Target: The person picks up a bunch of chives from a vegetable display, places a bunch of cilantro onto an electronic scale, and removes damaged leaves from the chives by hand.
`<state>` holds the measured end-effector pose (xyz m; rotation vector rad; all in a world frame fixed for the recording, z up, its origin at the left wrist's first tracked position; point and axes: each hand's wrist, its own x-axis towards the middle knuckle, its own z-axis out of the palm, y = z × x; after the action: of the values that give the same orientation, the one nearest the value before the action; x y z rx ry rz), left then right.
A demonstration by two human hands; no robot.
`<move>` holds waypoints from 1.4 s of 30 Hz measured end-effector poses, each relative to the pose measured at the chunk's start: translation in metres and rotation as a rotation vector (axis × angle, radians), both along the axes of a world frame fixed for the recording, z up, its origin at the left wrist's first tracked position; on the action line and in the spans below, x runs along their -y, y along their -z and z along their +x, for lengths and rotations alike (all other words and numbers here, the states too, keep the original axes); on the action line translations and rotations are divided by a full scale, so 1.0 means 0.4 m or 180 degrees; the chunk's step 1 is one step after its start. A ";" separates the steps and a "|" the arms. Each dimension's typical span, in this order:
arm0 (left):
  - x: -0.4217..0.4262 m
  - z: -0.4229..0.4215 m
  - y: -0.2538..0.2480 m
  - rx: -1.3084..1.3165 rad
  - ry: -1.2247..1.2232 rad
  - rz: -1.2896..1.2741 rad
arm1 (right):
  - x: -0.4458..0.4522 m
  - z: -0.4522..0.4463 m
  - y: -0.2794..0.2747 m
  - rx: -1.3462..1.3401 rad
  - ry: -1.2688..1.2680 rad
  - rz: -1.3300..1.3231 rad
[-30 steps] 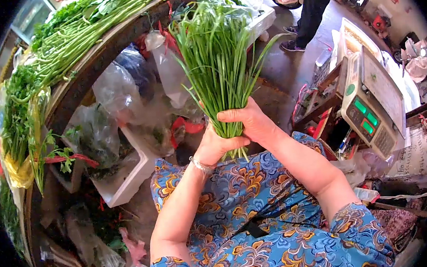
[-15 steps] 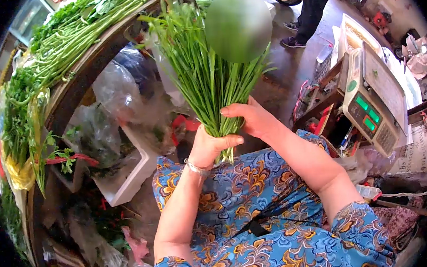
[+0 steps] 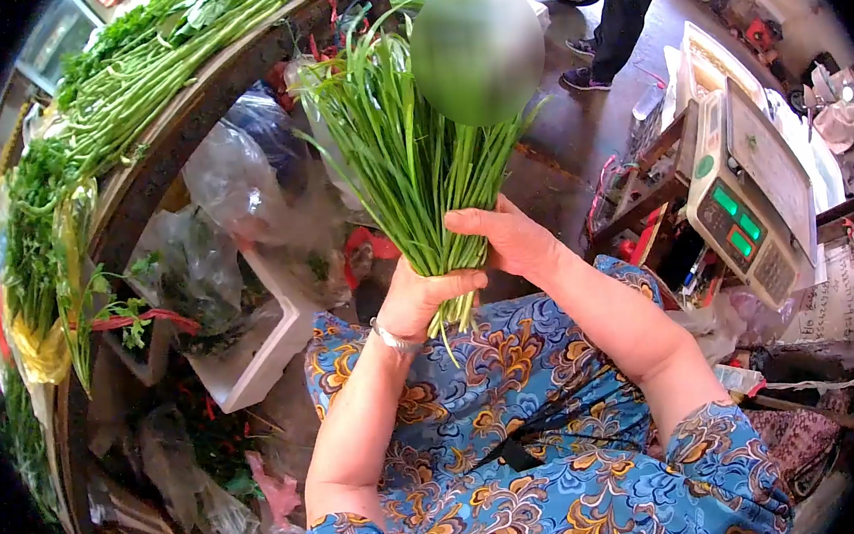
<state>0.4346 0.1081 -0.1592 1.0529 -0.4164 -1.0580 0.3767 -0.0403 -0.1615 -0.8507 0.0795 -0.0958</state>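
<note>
A bunch of long green leafy stalks (image 3: 420, 177) stands upright in front of me, fanned out at the top. My left hand (image 3: 419, 293) is wrapped round its lower stems, thumb across the front. Just above and to the right, my right hand (image 3: 505, 236) grips the same bunch, its thumb lying over the stems. The cut ends stick out below my left hand, with one thin strand hanging lower. A blurred round patch hides the upper right part of the leaves.
Long beans (image 3: 161, 72) and leafy greens lie on the curved wooden counter (image 3: 144, 174) at left. Below are plastic bags (image 3: 229, 172) and a white foam box (image 3: 264, 365). A scale (image 3: 743, 207) stands at right. A person's dark-trousered legs (image 3: 628, 15) show at the top.
Both hands and the bunch have shifted slightly left since the first frame, and the leaves spread wider. A thin strand now dangles under the stem ends.
</note>
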 end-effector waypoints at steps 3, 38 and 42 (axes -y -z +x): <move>0.009 0.033 0.025 0.0581 -0.0305 0.0264 | 0.012 0.011 0.025 0.0162 -0.0188 0.0281; -0.018 0.063 0.107 0.0078 -0.0412 0.1241 | 0.074 0.096 -0.061 0.1674 0.1528 -0.5968; -0.024 0.072 0.118 0.0086 -0.0490 0.1366 | 0.077 0.078 -0.060 0.1758 0.1187 -0.5492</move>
<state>0.4633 0.1177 -0.2064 1.4566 -0.1255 -1.0181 0.4078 -0.0710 -0.1375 -2.4830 -0.4422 -0.8239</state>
